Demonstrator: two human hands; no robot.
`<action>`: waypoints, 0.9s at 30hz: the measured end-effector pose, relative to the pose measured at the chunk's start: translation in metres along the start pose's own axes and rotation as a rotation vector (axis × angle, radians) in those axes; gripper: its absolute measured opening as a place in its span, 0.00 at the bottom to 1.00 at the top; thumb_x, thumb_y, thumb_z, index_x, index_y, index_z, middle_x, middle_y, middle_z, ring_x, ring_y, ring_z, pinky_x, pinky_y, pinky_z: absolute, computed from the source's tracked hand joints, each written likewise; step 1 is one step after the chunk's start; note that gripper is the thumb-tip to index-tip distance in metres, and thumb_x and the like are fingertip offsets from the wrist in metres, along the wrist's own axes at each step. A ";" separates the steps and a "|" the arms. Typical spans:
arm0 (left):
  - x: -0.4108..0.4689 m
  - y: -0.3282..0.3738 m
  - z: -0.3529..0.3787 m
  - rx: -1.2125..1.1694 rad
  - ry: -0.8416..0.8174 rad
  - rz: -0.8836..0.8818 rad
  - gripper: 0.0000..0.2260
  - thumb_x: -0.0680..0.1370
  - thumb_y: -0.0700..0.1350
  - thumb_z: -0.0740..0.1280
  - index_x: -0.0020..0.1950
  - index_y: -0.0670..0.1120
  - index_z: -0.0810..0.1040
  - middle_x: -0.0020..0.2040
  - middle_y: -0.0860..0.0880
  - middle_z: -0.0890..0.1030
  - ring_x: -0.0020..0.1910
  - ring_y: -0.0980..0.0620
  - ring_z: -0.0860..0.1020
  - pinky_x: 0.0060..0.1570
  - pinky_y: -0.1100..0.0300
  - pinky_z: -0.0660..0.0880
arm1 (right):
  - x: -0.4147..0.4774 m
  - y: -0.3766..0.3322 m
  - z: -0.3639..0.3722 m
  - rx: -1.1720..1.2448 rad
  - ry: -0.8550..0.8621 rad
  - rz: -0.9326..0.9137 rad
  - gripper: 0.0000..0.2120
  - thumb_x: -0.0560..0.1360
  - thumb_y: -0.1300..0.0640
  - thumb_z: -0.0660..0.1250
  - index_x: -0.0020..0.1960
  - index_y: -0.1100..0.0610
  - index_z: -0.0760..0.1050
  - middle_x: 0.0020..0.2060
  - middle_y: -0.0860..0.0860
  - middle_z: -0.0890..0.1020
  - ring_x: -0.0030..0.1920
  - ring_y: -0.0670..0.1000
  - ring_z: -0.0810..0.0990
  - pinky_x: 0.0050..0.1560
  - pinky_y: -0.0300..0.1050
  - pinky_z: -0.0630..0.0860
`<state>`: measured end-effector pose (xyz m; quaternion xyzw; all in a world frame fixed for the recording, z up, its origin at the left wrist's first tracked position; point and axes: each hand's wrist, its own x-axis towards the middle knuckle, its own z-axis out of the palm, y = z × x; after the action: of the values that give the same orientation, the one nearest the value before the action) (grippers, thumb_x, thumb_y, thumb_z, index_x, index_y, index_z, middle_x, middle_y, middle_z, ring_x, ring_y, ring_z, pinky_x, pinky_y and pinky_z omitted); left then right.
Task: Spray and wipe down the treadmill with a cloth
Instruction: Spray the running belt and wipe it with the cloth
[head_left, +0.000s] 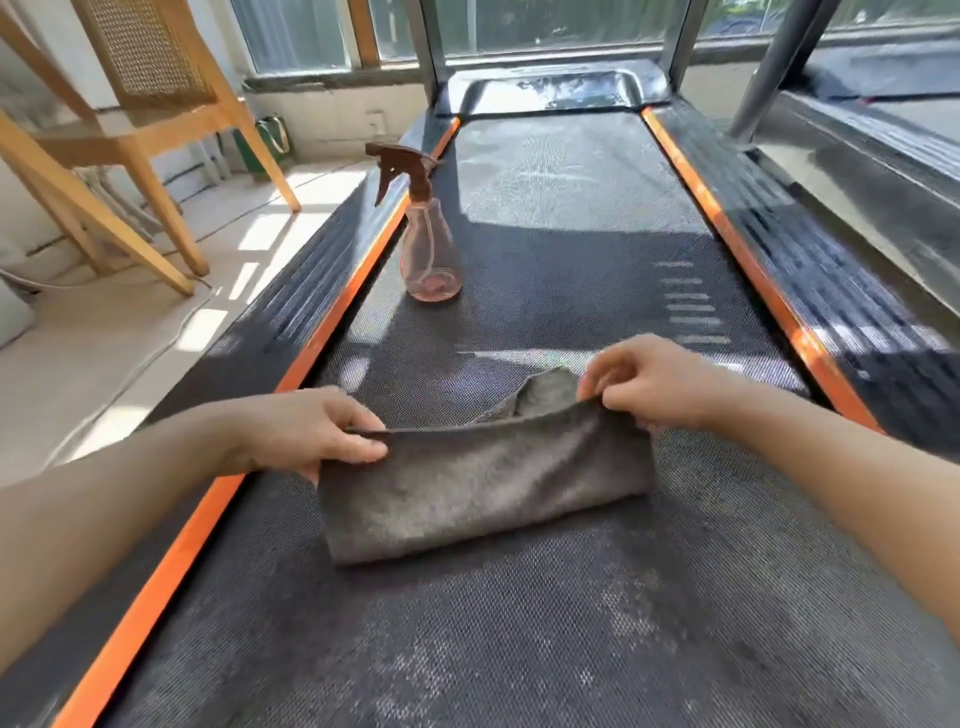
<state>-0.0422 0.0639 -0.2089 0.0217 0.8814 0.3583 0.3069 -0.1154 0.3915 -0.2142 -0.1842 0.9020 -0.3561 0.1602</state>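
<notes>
Treadmill belt is that black rubbery stuff with a fine dotted weave, and it has pale blotchy patches on the part nearest me. A bright orange strip runs down each side of it. Outside those are the ribbed black plastic side rails, glossy where the sun hits.

The cloth is grey, soft and fuzzy, microfibre by the look of it. It's folded into a long, roughly rectangular band lying across the middle of the belt right in front of me. The bottom fold rests on the belt, the top edge is lifted, and a loose flap pokes up behind it near my right side.

The spray bottle stands upright on the belt, well ahead of the cloth and close to the left orange strip. It has a clear pinkish plastic body, pear-shaped with a fat base and narrow neck, and a dark brown trigger head pointing left.

Hands: my left hand pinches the cloth's left top edge, thumb flat on the near face and fingers tucked behind. My right hand has curled fingers pinching the right top corner, knuckles up. Both forearms come in low from the bottom corners, so the cloth is stretched between them.

Off to the left there's a light wooden chair with a woven cane back on a pale floor.
</notes>
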 end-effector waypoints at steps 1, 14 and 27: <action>0.003 -0.001 -0.004 0.038 0.155 0.041 0.07 0.80 0.40 0.66 0.47 0.44 0.84 0.45 0.42 0.85 0.45 0.47 0.82 0.47 0.53 0.78 | 0.008 0.001 0.001 -0.027 0.162 -0.020 0.13 0.72 0.68 0.64 0.48 0.55 0.82 0.41 0.51 0.83 0.37 0.49 0.78 0.42 0.42 0.77; -0.001 0.006 0.023 -0.036 -0.256 -0.108 0.12 0.82 0.50 0.63 0.53 0.45 0.84 0.51 0.45 0.84 0.50 0.48 0.83 0.45 0.54 0.81 | 0.067 -0.014 0.053 -0.461 -0.042 -0.270 0.14 0.79 0.59 0.66 0.62 0.49 0.80 0.55 0.51 0.81 0.59 0.52 0.78 0.62 0.43 0.70; 0.015 -0.008 0.030 0.060 0.196 -0.020 0.13 0.79 0.55 0.65 0.46 0.47 0.82 0.28 0.53 0.79 0.31 0.50 0.83 0.30 0.63 0.73 | 0.093 -0.019 0.059 -0.524 0.149 -0.048 0.12 0.78 0.45 0.68 0.50 0.53 0.83 0.50 0.56 0.83 0.55 0.59 0.80 0.49 0.45 0.71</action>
<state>-0.0368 0.0806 -0.2386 -0.0133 0.9177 0.3291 0.2220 -0.1681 0.3025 -0.2560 -0.2142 0.9680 -0.1267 0.0317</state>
